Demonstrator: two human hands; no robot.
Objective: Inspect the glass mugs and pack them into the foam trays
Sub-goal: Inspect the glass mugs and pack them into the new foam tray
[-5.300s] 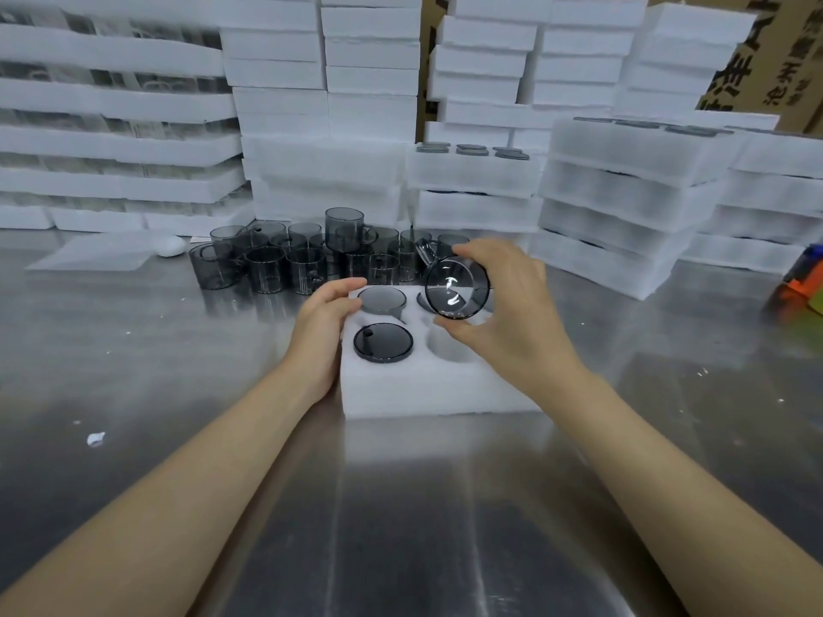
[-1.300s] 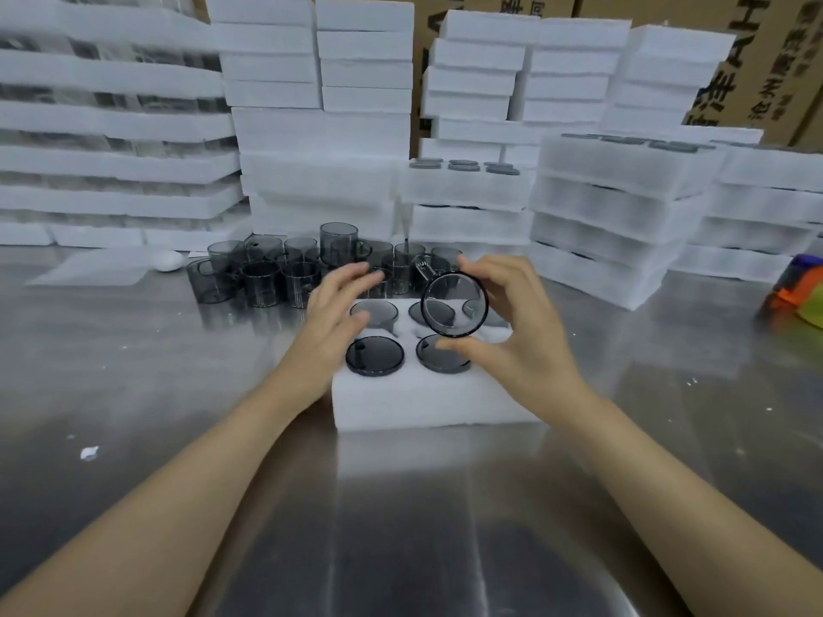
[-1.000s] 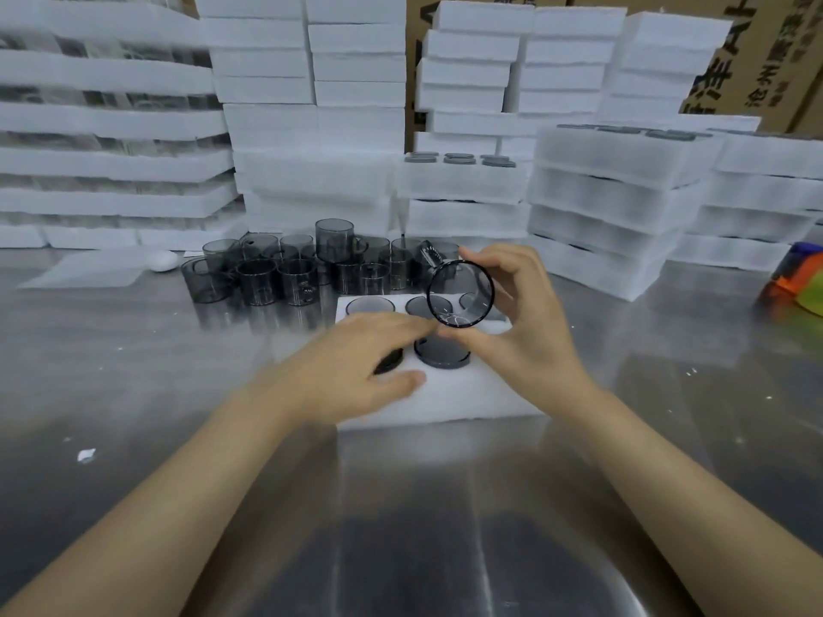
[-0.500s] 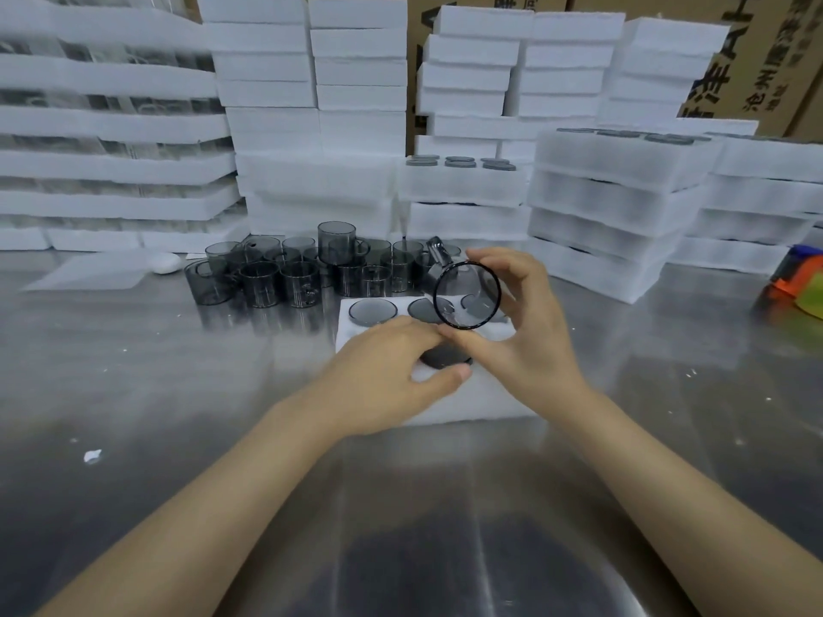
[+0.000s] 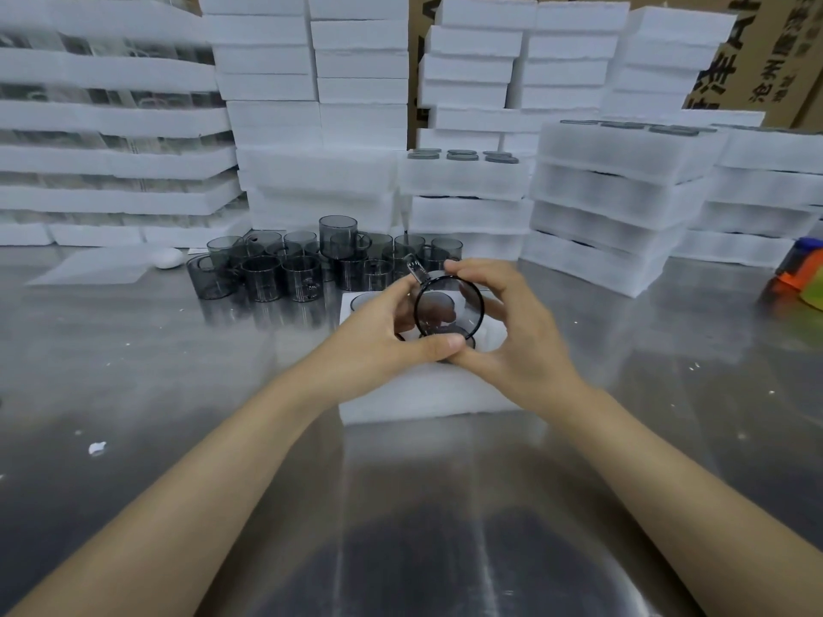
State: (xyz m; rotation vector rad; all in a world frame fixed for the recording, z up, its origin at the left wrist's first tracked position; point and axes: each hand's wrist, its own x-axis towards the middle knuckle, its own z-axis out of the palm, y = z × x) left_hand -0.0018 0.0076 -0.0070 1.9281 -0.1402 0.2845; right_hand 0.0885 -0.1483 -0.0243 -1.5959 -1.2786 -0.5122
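Observation:
A smoky grey glass mug (image 5: 449, 308) is held on its side above the white foam tray (image 5: 423, 398), its open mouth facing me and its handle pointing up and left. My right hand (image 5: 516, 336) grips it from the right and below. My left hand (image 5: 383, 338) holds it from the left, thumb under the rim and fingers at the handle. The tray's pockets lie mostly hidden behind my hands; one filled pocket (image 5: 363, 300) shows at its far left corner.
Several loose grey mugs (image 5: 307, 264) stand in a cluster behind the tray, one stacked on top. Stacks of white foam trays (image 5: 601, 207) wall the back and right of the steel table. An orange and blue object (image 5: 797, 273) sits at the far right edge.
My left hand left the tray's far left edge, crossed over the front pockets and rose to join the right hand on the mug. The mug tilted slightly in the right hand.

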